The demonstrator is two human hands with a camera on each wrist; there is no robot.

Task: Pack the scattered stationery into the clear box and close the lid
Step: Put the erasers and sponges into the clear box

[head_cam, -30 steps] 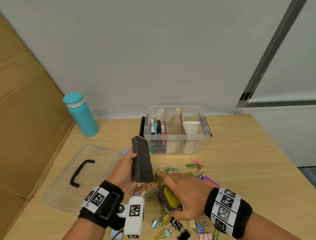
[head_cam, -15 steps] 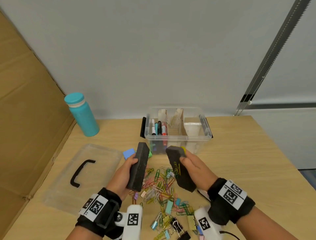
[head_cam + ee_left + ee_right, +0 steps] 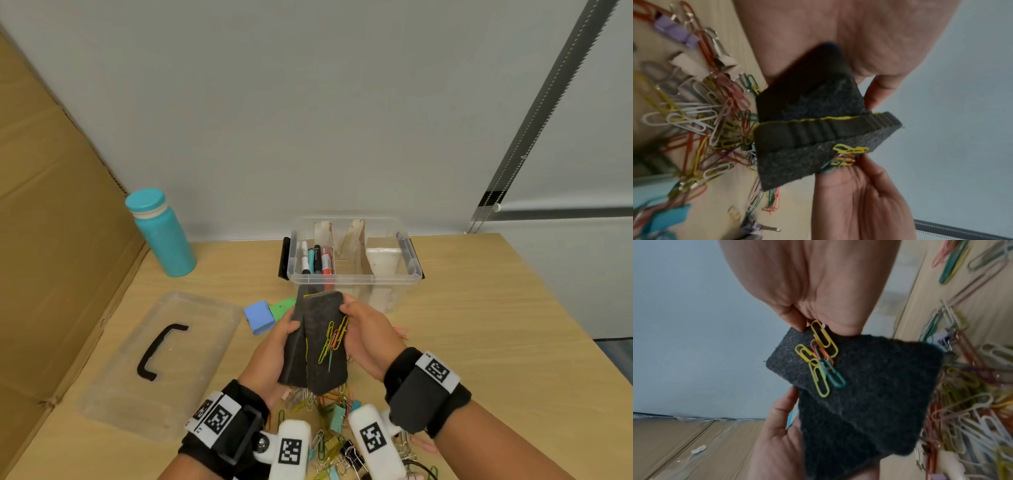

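Observation:
Two black felt board erasers are held together above the table, in front of the clear box (image 3: 352, 281). My left hand (image 3: 277, 346) grips the left eraser (image 3: 293, 342) by its edge. My right hand (image 3: 358, 325) grips the right eraser (image 3: 325, 370), whose felt face carries several coloured paper clips (image 3: 334, 337). The wrist views show the same pair: the left eraser (image 3: 813, 91), the right eraser (image 3: 869, 369) and the stuck clips (image 3: 822, 360). A heap of loose paper clips and binder clips (image 3: 329, 435) lies under my wrists. The lid (image 3: 205, 329) lies flat to the left.
Markers (image 3: 315, 260) and card dividers stand in the box. A blue block (image 3: 259, 317) and a green piece (image 3: 282, 306) lie left of the erasers. A teal bottle (image 3: 161, 236) stands at the back left beside a cardboard wall (image 3: 51, 240).
My right hand has brought its eraser over against the one in my left hand. Both erasers now sit side by side, turned so the clip-covered felt faces me.

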